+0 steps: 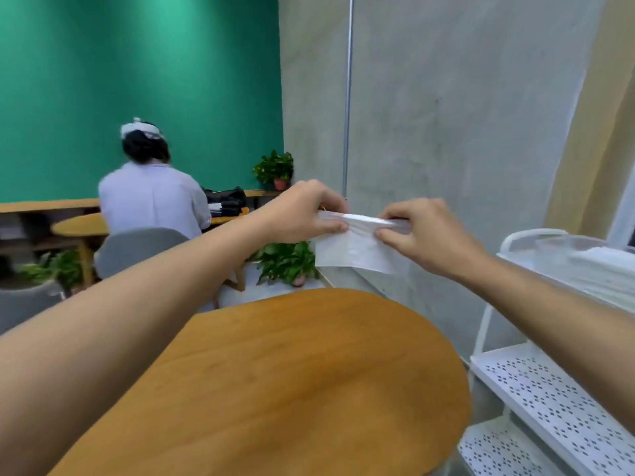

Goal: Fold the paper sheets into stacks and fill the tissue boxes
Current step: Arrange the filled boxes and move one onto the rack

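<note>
Left hand (302, 213) and right hand (421, 231) raised above wooden table (309, 372), fingers pinching folded paper sheet (357, 250) at its top edge

Reaching forward with both bare arms raised and nearly straight. Pinching the top edge of a white folded paper sheet (357, 250) with left hand (302, 213) and right hand (426, 231), knuckles up, fingers and thumbs curled, close together in mid-air.

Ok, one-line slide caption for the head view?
Left hand and right hand pinch a white paper sheet in mid-air, wooden table below.
</note>
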Tool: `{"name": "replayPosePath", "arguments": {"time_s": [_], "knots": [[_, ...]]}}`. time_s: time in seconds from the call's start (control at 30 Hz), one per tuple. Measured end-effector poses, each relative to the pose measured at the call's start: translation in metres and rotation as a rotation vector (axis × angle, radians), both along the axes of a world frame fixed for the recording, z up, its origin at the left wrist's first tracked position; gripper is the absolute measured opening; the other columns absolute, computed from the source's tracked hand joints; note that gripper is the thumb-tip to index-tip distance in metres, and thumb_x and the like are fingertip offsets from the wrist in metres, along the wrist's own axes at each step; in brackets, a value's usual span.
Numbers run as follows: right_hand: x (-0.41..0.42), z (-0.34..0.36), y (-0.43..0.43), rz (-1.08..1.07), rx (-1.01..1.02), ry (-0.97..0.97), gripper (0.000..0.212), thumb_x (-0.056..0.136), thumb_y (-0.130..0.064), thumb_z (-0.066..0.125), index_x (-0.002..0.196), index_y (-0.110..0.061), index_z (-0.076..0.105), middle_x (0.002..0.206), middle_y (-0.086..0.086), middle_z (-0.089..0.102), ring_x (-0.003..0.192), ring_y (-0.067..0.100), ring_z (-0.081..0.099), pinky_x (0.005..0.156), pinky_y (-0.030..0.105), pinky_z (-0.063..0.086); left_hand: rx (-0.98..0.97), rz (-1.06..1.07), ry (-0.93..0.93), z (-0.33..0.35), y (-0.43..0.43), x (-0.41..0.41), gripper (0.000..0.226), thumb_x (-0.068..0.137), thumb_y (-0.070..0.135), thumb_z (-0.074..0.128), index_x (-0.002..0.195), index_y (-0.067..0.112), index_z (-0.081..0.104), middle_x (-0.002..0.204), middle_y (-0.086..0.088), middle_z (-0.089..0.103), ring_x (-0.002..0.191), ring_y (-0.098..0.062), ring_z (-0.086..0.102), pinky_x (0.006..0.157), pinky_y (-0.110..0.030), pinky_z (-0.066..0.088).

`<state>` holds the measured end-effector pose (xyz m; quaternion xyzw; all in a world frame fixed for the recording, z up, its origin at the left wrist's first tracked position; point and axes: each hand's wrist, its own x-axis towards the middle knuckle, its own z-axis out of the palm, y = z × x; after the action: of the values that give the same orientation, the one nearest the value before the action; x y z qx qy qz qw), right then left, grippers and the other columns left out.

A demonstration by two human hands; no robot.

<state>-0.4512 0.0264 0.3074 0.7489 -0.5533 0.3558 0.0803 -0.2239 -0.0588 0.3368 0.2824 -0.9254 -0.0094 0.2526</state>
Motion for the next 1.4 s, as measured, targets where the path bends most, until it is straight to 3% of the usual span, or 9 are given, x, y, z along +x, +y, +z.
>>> {"name": "replayPosePath", "arguments": {"time_s": [0.27, 0.37, 0.53, 0.63, 0.7, 0.83, 1.07, 1.17, 1.4], "knots": [[0.199, -0.036, -0.042, 0.311, 0.073, -0.046, 0.008, 0.095, -0.023, 0.071, 0.097, -0.022, 0.078, 0.084, -0.002, 0.073, 0.079, 0.021, 0.067, 0.061, 0.029, 0.051, 0.071, 0.292, 0.065, -0.034, 0.033, 0.213, 0.007, 0.097, 0.02, 0.075, 0.101, 0.019, 0.08, 0.085, 0.019, 0.071, 0.077, 0.007, 0.061, 0.067, -0.011, 0.039], [0.276, -0.05, -0.051, 0.424, 0.105, -0.081, 0.009, 0.095, -0.025, 0.072, 0.095, -0.019, 0.079, 0.082, -0.005, 0.073, 0.075, 0.011, 0.065, 0.059, 0.019, 0.047, 0.08, 0.415, 0.068, -0.047, 0.055, 0.29, 0.005, 0.097, 0.02, 0.075, 0.101, 0.02, 0.078, 0.081, 0.026, 0.065, 0.072, 0.015, 0.057, 0.064, -0.008, 0.039], [0.402, -0.089, -0.067, 0.571, 0.253, -0.207, 0.006, 0.094, -0.024, 0.074, 0.09, -0.021, 0.077, 0.08, -0.014, 0.069, 0.069, -0.003, 0.06, 0.058, 0.012, 0.042, 0.166, 0.651, 0.171, -0.084, 0.081, 0.419, 0.015, 0.096, 0.029, 0.076, 0.112, 0.027, 0.077, 0.104, 0.019, 0.073, 0.092, 0.002, 0.066, 0.081, -0.028, 0.055], [0.467, -0.119, -0.079, 0.631, 0.362, -0.28, 0.005, 0.095, -0.027, 0.075, 0.09, -0.024, 0.075, 0.088, -0.009, 0.073, 0.083, 0.008, 0.069, 0.069, 0.031, 0.059, 0.252, 0.749, 0.263, -0.112, 0.092, 0.48, 0.029, 0.098, 0.027, 0.074, 0.126, 0.026, 0.07, 0.122, 0.012, 0.069, 0.11, -0.012, 0.067, 0.097, -0.037, 0.058], [0.499, -0.137, -0.089, 0.639, 0.442, -0.305, 0.006, 0.095, -0.027, 0.074, 0.097, -0.022, 0.076, 0.096, -0.005, 0.076, 0.089, 0.016, 0.071, 0.079, 0.046, 0.062, 0.353, 0.804, 0.33, -0.131, 0.093, 0.509, 0.043, 0.099, 0.025, 0.073, 0.14, 0.027, 0.061, 0.118, 0.008, 0.063, 0.106, -0.017, 0.066, 0.095, -0.038, 0.06], [0.537, -0.173, -0.117, 0.574, 0.549, -0.297, 0.026, 0.093, -0.031, 0.077, 0.116, -0.02, 0.073, 0.108, 0.0, 0.073, 0.1, 0.023, 0.069, 0.088, 0.05, 0.06, 0.504, 0.84, 0.459, -0.177, 0.077, 0.545, 0.055, 0.096, 0.017, 0.077, 0.142, 0.03, 0.052, 0.101, -0.003, 0.053, 0.079, -0.018, 0.063, 0.074, -0.03, 0.061], [0.551, -0.212, -0.152, 0.456, 0.557, -0.143, 0.037, 0.093, -0.03, 0.078, 0.128, -0.02, 0.067, 0.12, -0.001, 0.065, 0.111, 0.02, 0.059, 0.082, 0.031, 0.047, 0.465, 0.904, 0.377, -0.233, 0.022, 0.553, 0.01, 0.093, 0.018, 0.08, 0.089, 0.025, 0.073, 0.099, -0.006, 0.074, 0.085, -0.022, 0.071, 0.074, -0.035, 0.06], [0.552, -0.224, -0.153, 0.477, 0.55, -0.069, 0.043, 0.09, -0.028, 0.081, 0.13, -0.021, 0.065, 0.12, -0.001, 0.061, 0.113, 0.021, 0.057, 0.087, 0.034, 0.051, 0.481, 0.915, 0.281, -0.243, 0.015, 0.55, 0.004, 0.094, 0.026, 0.079, 0.097, 0.025, 0.08, 0.106, 0.001, 0.075, 0.088, -0.01, 0.068, 0.073, -0.02, 0.05], [0.546, -0.221, -0.144, 0.588, 0.379, 0.208, 0.043, 0.089, -0.049, 0.076, 0.125, -0.025, 0.07, 0.124, -0.007, 0.056, 0.118, 0.013, 0.049, 0.095, 0.033, 0.047, 0.353, 0.72, -0.054, -0.231, 0.021, 0.553, 0.03, 0.088, 0.04, 0.082, 0.114, 0.026, 0.08, 0.138, 0.006, 0.056, 0.12, -0.009, 0.05, 0.095, -0.024, 0.042]]}}
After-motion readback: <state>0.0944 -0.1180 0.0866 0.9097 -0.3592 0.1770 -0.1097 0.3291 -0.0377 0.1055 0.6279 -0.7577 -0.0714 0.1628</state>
